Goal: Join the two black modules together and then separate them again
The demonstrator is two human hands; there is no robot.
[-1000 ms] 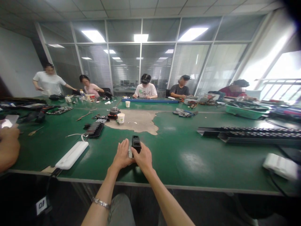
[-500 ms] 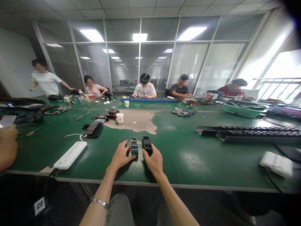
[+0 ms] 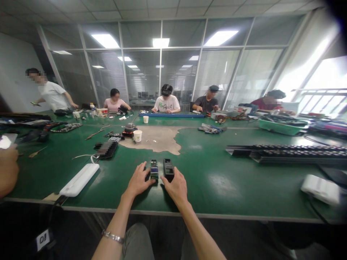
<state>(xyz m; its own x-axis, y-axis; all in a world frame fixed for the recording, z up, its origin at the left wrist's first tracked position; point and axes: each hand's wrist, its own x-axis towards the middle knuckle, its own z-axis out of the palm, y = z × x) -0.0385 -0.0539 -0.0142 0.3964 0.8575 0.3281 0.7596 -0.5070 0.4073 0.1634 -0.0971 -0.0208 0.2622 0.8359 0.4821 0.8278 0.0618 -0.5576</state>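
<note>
Two small devices lie side by side near the table's front edge. On the left is a narrow circuit board (image 3: 154,169) with a small blue-lit screen and green edges. My left hand (image 3: 138,181) rests beside it, fingers spread, thumb at its lower end. To the right lies a black plastic housing (image 3: 168,167) with cut-out openings. My right hand (image 3: 175,185) is at its near end with the fingers apart; the thumb is off its left side. Whether the right fingertips touch the housing is partly hidden.
A white power strip (image 3: 79,180) and a dark device (image 3: 108,147) lie to the left. Paper cups (image 3: 137,136) stand on a bare brown patch (image 3: 162,139). Black metal rails (image 3: 284,153), a green basket (image 3: 282,126) and a white box (image 3: 320,188) are on the right. Other people sit opposite; another person's hand (image 3: 8,169) is at far left.
The black housing sits slightly further left, and my right thumb has come away from its side. My left hand has barely moved. The standing person at far left has leaned left.
</note>
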